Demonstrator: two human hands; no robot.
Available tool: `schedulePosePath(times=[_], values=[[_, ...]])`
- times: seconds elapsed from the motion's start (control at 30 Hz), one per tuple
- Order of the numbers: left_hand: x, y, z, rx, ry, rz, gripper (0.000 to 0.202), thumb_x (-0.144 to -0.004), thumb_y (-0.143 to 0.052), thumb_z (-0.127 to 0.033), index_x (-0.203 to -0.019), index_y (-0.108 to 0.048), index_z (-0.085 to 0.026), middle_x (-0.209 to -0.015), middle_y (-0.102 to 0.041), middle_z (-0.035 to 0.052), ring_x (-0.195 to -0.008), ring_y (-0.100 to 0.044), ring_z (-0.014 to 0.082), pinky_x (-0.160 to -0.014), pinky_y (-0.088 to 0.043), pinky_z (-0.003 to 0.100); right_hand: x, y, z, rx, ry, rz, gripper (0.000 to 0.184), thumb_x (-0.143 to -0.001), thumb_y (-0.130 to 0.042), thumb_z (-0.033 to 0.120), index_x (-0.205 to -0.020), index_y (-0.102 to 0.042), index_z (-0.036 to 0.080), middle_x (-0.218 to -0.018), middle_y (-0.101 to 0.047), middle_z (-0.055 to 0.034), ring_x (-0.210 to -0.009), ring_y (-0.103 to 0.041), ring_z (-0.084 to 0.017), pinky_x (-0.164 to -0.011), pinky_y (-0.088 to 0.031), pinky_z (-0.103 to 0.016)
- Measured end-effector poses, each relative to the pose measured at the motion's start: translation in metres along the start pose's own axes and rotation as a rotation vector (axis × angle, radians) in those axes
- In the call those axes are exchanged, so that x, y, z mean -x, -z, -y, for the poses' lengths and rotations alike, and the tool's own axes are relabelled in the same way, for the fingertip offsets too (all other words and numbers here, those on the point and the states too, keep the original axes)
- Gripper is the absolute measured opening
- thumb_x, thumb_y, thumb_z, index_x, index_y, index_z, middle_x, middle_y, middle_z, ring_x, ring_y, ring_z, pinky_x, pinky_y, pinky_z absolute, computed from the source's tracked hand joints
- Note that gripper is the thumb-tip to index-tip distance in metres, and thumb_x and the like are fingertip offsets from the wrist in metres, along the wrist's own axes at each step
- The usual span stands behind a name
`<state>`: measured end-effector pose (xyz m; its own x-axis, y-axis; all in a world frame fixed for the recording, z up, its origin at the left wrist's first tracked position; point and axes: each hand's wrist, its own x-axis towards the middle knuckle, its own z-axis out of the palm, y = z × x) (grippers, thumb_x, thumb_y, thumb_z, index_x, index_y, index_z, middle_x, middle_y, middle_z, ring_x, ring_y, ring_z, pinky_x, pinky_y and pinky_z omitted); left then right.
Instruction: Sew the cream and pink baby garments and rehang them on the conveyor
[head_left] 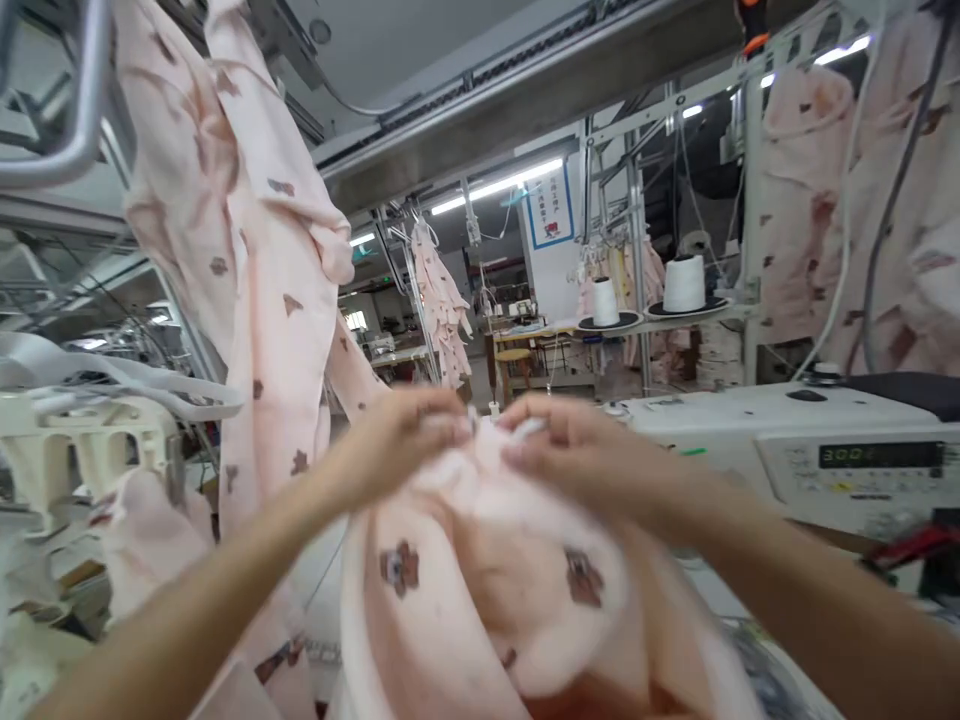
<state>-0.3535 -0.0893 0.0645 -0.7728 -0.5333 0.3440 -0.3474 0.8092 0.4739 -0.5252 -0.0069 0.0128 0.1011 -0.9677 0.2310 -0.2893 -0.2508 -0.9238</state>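
A pale pink garment (495,580) printed with small brown flowers is raised in front of me. My left hand (409,435) pinches its top edge from the left, fingers closed on the cloth. My right hand (577,445) pinches the same edge from the right, and the two sets of fingertips nearly touch. The cloth hangs down between my forearms and is blurred by motion.
More pink printed garments hang at the left (255,260) and right (847,200). A white sewing machine with a digital display (877,455) sits at the right. Two white thread cones (684,283) stand on a shelf behind. White plastic hangers (112,385) lie at the left.
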Motion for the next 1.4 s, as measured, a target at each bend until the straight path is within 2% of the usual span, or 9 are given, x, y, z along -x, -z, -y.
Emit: schedulePosePath(times=[0.1,0.17,0.3,0.43,0.67,0.93,1.1,1.27,1.4], values=[[0.043,-0.079,0.057,0.131,0.166,0.21,0.014,-0.081,-0.049,-0.018,-0.077,-0.062,-0.019,-0.078,-0.064,0.0003,-0.076,-0.058,0.0153,-0.068,-0.04,0.024,0.028,-0.039,-0.085,-0.124,-0.215,0.153,0.028,-0.077,-0.057,0.041,-0.088,-0.055,0.015,-0.075,-0.053,-0.0003,-0.067,-0.049,-0.015,-0.058,-0.036,-0.024],[0.066,-0.125,0.081,0.192,0.223,0.187,0.017,-0.081,-0.045,-0.016,-0.084,-0.061,-0.02,-0.087,-0.064,0.0011,-0.085,-0.058,0.0169,-0.075,-0.04,0.027,0.048,-0.063,-0.13,-0.215,-0.321,0.115,0.027,-0.08,-0.049,0.042,-0.08,-0.052,0.015,-0.073,-0.053,-0.0007,-0.07,-0.05,-0.017,-0.063,-0.038,-0.027],[0.083,-0.169,0.092,0.32,0.291,0.054,0.016,-0.086,-0.039,-0.02,-0.089,-0.054,-0.021,-0.091,-0.06,0.0023,-0.088,-0.055,0.0171,-0.077,-0.04,0.028,0.058,-0.072,-0.149,0.108,-0.234,-0.173,0.03,-0.089,-0.038,0.041,-0.089,-0.056,0.017,-0.09,-0.057,-0.006,-0.084,-0.051,-0.022,-0.073,-0.039,-0.033],[0.079,-0.172,0.091,0.4,0.376,0.011,0.008,-0.085,-0.045,-0.026,-0.086,-0.052,-0.022,-0.085,-0.059,0.0003,-0.081,-0.056,0.0166,-0.072,-0.041,0.027,0.032,-0.056,-0.131,0.002,-0.172,-0.141,0.03,-0.088,-0.042,0.035,-0.112,-0.054,0.022,-0.112,-0.054,-0.0064,-0.099,-0.051,-0.021,-0.087,-0.039,-0.034],[0.081,-0.173,0.105,0.325,0.29,0.078,0.009,-0.083,-0.051,-0.022,-0.086,-0.06,-0.023,-0.083,-0.059,0.0009,-0.078,-0.056,0.015,-0.07,-0.041,0.025,0.016,-0.057,-0.145,-0.092,-0.287,-0.022,0.006,-0.077,-0.055,0.02,-0.073,-0.057,0.017,-0.068,-0.056,0.0019,-0.066,-0.05,-0.013,-0.059,-0.036,-0.023],[0.088,-0.175,0.109,0.358,0.05,-0.026,0.022,-0.085,-0.043,-0.013,-0.088,-0.061,-0.023,-0.088,-0.056,0.0041,-0.073,-0.055,0.0127,-0.062,-0.042,0.023,-0.004,-0.051,-0.17,-0.638,-0.515,0.396,0.034,-0.069,-0.069,0.045,-0.071,-0.052,0.015,-0.041,-0.048,0.0057,-0.029,-0.037,-0.006,-0.03,-0.024,-0.014],[0.092,-0.182,0.11,0.421,0.133,-0.064,0.022,-0.084,-0.041,-0.013,-0.088,-0.059,-0.024,-0.099,-0.06,0.0043,-0.083,-0.058,0.0155,-0.073,-0.046,0.027,0.002,-0.076,-0.179,-0.957,-0.715,0.28,0.029,-0.054,-0.076,0.027,-0.067,-0.055,0.012,-0.058,-0.052,0.0035,-0.05,-0.05,-0.005,-0.052,-0.041,-0.014],[0.093,-0.189,0.111,0.457,0.402,-0.158,0.014,-0.083,-0.043,-0.021,-0.085,-0.056,-0.024,-0.088,-0.063,0.0019,-0.086,-0.059,0.0171,-0.077,-0.046,0.028,0.019,-0.076,-0.16,-0.527,-0.51,-0.009,0.034,-0.078,-0.056,0.051,-0.082,-0.054,0.017,-0.068,-0.052,0.0017,-0.063,-0.05,-0.013,-0.062,-0.04,-0.024],[0.091,-0.193,0.109,0.373,0.407,-0.247,0.016,-0.082,-0.042,-0.02,-0.086,-0.056,-0.024,-0.089,-0.061,0.0032,-0.088,-0.057,0.0181,-0.078,-0.045,0.03,0.031,-0.079,-0.138,0.055,-0.445,-0.178,0.018,-0.084,-0.047,0.039,-0.083,-0.05,0.022,-0.071,-0.054,0.0021,-0.065,-0.049,-0.016,-0.06,-0.035,-0.026]])
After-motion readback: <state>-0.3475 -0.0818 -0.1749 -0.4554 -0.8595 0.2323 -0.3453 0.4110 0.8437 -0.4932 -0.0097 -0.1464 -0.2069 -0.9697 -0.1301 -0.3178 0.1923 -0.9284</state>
